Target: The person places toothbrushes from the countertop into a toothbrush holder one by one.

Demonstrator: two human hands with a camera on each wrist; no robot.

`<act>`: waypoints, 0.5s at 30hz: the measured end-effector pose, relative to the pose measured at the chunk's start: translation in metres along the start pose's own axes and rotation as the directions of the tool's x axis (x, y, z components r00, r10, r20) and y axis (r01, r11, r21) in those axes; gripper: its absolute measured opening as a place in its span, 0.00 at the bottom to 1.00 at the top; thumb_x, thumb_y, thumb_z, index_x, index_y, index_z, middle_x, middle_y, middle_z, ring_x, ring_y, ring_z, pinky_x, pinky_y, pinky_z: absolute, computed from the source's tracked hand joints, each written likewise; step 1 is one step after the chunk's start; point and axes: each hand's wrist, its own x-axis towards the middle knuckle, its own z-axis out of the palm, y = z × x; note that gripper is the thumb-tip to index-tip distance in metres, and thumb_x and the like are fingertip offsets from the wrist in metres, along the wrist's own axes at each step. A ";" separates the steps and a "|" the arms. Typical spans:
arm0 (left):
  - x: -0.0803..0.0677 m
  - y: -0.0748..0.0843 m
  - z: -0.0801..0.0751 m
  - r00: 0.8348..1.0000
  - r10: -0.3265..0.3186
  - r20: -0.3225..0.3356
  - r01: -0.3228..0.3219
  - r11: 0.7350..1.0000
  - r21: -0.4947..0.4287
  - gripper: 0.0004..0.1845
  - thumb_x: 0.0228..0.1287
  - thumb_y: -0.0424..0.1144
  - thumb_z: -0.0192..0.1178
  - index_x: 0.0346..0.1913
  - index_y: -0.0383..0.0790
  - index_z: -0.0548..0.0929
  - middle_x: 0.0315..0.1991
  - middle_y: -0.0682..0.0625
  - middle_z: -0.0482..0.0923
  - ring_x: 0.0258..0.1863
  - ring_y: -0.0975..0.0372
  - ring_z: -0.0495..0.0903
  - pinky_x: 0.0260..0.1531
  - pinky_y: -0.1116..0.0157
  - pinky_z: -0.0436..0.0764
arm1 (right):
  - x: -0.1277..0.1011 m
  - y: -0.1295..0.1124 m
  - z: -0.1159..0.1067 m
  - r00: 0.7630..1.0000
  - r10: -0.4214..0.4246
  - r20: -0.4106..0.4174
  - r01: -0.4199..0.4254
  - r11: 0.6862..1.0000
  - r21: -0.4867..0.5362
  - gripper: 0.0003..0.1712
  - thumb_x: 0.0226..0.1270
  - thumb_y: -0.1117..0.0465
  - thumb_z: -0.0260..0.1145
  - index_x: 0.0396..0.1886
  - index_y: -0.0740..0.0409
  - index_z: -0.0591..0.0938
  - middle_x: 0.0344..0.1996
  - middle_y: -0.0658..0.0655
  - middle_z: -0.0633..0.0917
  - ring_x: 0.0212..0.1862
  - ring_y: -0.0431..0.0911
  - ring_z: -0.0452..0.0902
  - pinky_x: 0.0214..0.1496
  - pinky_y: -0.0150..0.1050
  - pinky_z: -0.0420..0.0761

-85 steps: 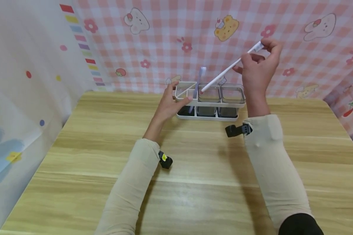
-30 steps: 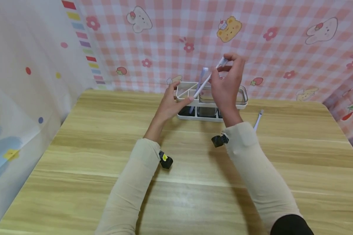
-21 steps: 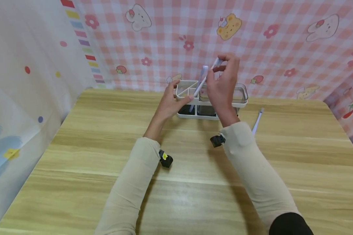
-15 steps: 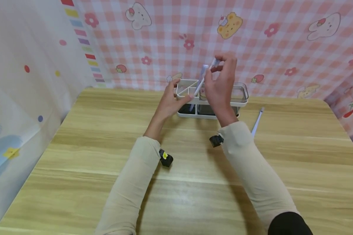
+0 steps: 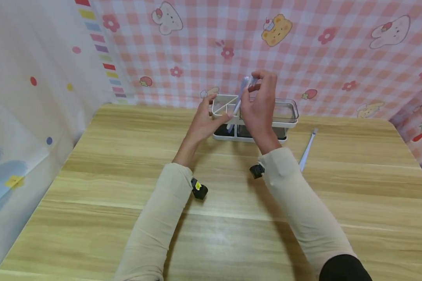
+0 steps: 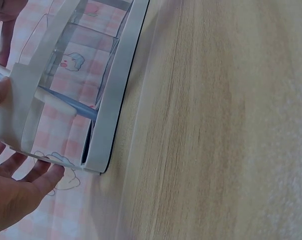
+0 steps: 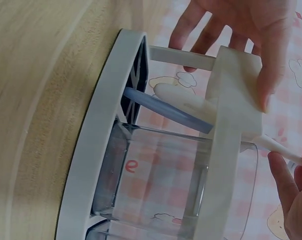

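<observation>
A white rack (image 5: 253, 124) with clear cups (image 5: 285, 110) stands at the far edge of the wooden surface (image 5: 232, 218), close to the pink checked cloth behind it. The left hand (image 5: 204, 124) holds the rack's left end, its fingers (image 7: 271, 55) curled round the white top frame, the thumb lying along the front of it. The right hand (image 5: 259, 105) is raised over the left part of the rack and pinches the top end of a white toothbrush (image 5: 240, 102) between thumb and fingertips; the fingers are narrow, closed on the handle. That white toothbrush slants down to the left, and its lower end is inside the rack's left compartment, as the right wrist view shows it passing under the white frame (image 7: 231, 125). A blue toothbrush (image 7: 161, 107) already stands in the same end of the rack, leaning, with its lower end against the base; in the head view its upper part lies just beside the white one and the two are hard to tell apart there. A third toothbrush (image 5: 307, 150), white and pale blue, lies flat on the surface to the right of the rack, near the right forearm and apart from both hands. Both arms wear beige sleeves (image 5: 302, 210), each with a small black device at the wrist.
</observation>
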 end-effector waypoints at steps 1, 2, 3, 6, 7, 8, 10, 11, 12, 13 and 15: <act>0.000 0.000 0.000 1.000 -0.001 0.000 0.001 1.000 0.001 0.46 0.66 0.47 0.68 0.78 0.37 0.55 0.68 0.39 0.63 0.54 0.51 0.72 0.46 0.59 0.77 | 0.000 0.001 0.001 1.000 -0.002 0.001 0.002 1.000 0.001 0.17 0.73 0.72 0.60 0.58 0.67 0.70 0.54 0.63 0.71 0.46 0.51 0.76 0.51 0.36 0.80; 0.000 0.000 0.000 1.000 -0.002 0.001 0.002 1.000 0.001 0.46 0.66 0.47 0.68 0.78 0.37 0.55 0.68 0.39 0.63 0.54 0.51 0.72 0.46 0.59 0.77 | -0.001 0.001 0.001 1.000 -0.002 0.003 0.002 1.000 0.001 0.17 0.73 0.72 0.60 0.58 0.67 0.70 0.54 0.63 0.71 0.46 0.51 0.76 0.51 0.36 0.80; 0.001 0.000 0.000 1.000 0.001 0.000 -0.001 1.000 -0.001 0.46 0.66 0.47 0.68 0.78 0.37 0.55 0.68 0.39 0.63 0.54 0.51 0.72 0.46 0.59 0.77 | -0.001 0.002 0.002 1.000 -0.002 0.003 0.002 1.000 0.002 0.17 0.73 0.73 0.59 0.58 0.67 0.70 0.54 0.63 0.71 0.46 0.51 0.76 0.51 0.36 0.80; 0.001 0.000 0.000 1.000 0.002 0.001 -0.002 1.000 -0.008 0.46 0.65 0.47 0.68 0.78 0.37 0.56 0.68 0.40 0.63 0.54 0.50 0.73 0.46 0.59 0.78 | -0.002 0.003 0.003 1.000 0.000 0.002 0.000 1.000 0.002 0.16 0.72 0.73 0.59 0.57 0.67 0.70 0.53 0.63 0.71 0.45 0.51 0.76 0.50 0.35 0.80; 0.002 0.000 0.001 1.000 0.000 0.002 0.000 1.000 -0.012 0.46 0.65 0.47 0.68 0.78 0.38 0.56 0.68 0.40 0.63 0.54 0.50 0.73 0.46 0.59 0.78 | -0.002 0.003 0.003 1.000 0.001 0.002 -0.001 1.000 0.001 0.16 0.72 0.73 0.59 0.57 0.67 0.70 0.53 0.63 0.71 0.45 0.51 0.76 0.49 0.35 0.80; 0.002 0.000 0.000 1.000 -0.001 0.002 0.001 1.000 -0.014 0.46 0.65 0.47 0.68 0.79 0.38 0.56 0.68 0.40 0.63 0.54 0.50 0.73 0.46 0.59 0.78 | -0.002 0.003 0.003 1.000 0.001 0.002 -0.001 1.000 0.000 0.16 0.72 0.73 0.59 0.57 0.67 0.70 0.53 0.63 0.71 0.45 0.51 0.76 0.49 0.34 0.79; 0.002 0.000 0.000 1.000 -0.007 0.002 0.007 1.000 -0.016 0.46 0.65 0.47 0.69 0.79 0.38 0.56 0.68 0.40 0.63 0.54 0.50 0.73 0.46 0.59 0.78 | -0.003 0.004 0.004 1.000 0.000 0.004 0.000 1.000 -0.004 0.16 0.72 0.73 0.59 0.57 0.67 0.70 0.52 0.63 0.71 0.45 0.51 0.76 0.47 0.34 0.80; 0.002 0.000 0.000 1.000 -0.011 0.002 0.011 1.000 -0.015 0.46 0.65 0.47 0.69 0.79 0.39 0.56 0.68 0.40 0.63 0.54 0.50 0.73 0.46 0.59 0.78 | -0.003 0.005 0.004 1.000 -0.001 0.005 0.001 1.000 -0.006 0.16 0.73 0.73 0.59 0.57 0.67 0.70 0.52 0.63 0.71 0.44 0.51 0.76 0.47 0.34 0.80; 0.002 0.000 0.000 1.000 -0.014 0.003 0.014 1.000 -0.013 0.46 0.65 0.47 0.69 0.79 0.39 0.56 0.68 0.41 0.63 0.54 0.50 0.73 0.46 0.59 0.78 | -0.003 0.005 0.004 1.000 -0.002 0.007 0.002 1.000 -0.007 0.16 0.73 0.73 0.59 0.57 0.67 0.70 0.52 0.64 0.71 0.44 0.51 0.76 0.46 0.35 0.80; 0.002 0.000 0.000 1.000 -0.015 0.003 0.015 1.000 -0.010 0.46 0.65 0.47 0.68 0.79 0.39 0.56 0.68 0.41 0.62 0.55 0.50 0.73 0.46 0.59 0.78 | -0.004 0.005 0.005 1.000 -0.003 0.009 0.003 1.000 -0.006 0.16 0.73 0.72 0.59 0.57 0.67 0.70 0.52 0.64 0.71 0.44 0.52 0.76 0.46 0.37 0.81; 0.001 0.000 0.000 1.000 -0.013 0.002 0.013 1.000 -0.006 0.46 0.65 0.47 0.68 0.79 0.38 0.56 0.68 0.41 0.62 0.55 0.50 0.73 0.46 0.59 0.78 | -0.005 0.007 0.005 1.000 -0.005 0.015 0.005 1.000 -0.010 0.16 0.73 0.72 0.59 0.57 0.67 0.70 0.52 0.63 0.71 0.44 0.52 0.76 0.45 0.39 0.81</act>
